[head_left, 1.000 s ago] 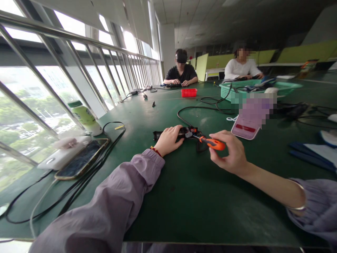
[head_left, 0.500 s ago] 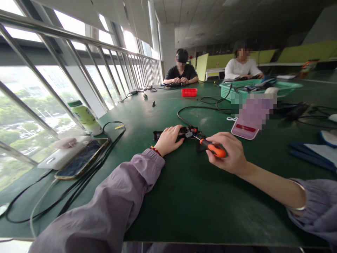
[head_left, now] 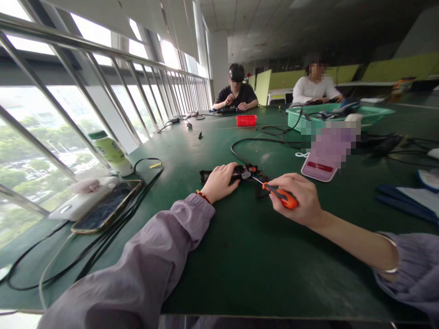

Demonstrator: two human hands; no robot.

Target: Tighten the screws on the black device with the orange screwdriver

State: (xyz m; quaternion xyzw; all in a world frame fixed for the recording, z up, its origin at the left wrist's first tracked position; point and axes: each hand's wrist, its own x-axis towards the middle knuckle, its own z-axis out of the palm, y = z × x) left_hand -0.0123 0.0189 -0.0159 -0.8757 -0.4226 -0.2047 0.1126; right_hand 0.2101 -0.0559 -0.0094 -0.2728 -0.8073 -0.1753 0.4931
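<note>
Flat on the green table (head_left: 219, 265) lies a black corded device (head_left: 242, 173) with a rounded body, its right end opened up with red parts and wires showing. My left hand (head_left: 222, 182) is closed over its body and presses it against the table. In my right hand (head_left: 303, 198) is an orange-and-black screwdriver (head_left: 283, 196), held by the handle between thumb and fingers. Its thin shaft slants up and left, with the tip at the opened end of the device. Exactly what the tip touches is too small to tell.
A black cable (head_left: 236, 144) curves behind the device. Beyond are a red box (head_left: 246, 120), a green basket (head_left: 295, 119) and a purple phone-like item (head_left: 318, 171). Leftward stand a bottle (head_left: 111, 153) and a phone (head_left: 108, 205). Two people (head_left: 236, 93) sit at the far side.
The screwdriver handle has shifted slightly right and down, and my right fingers have moved around it. My left hand stays put. The person in black has raised one hand toward the face.
</note>
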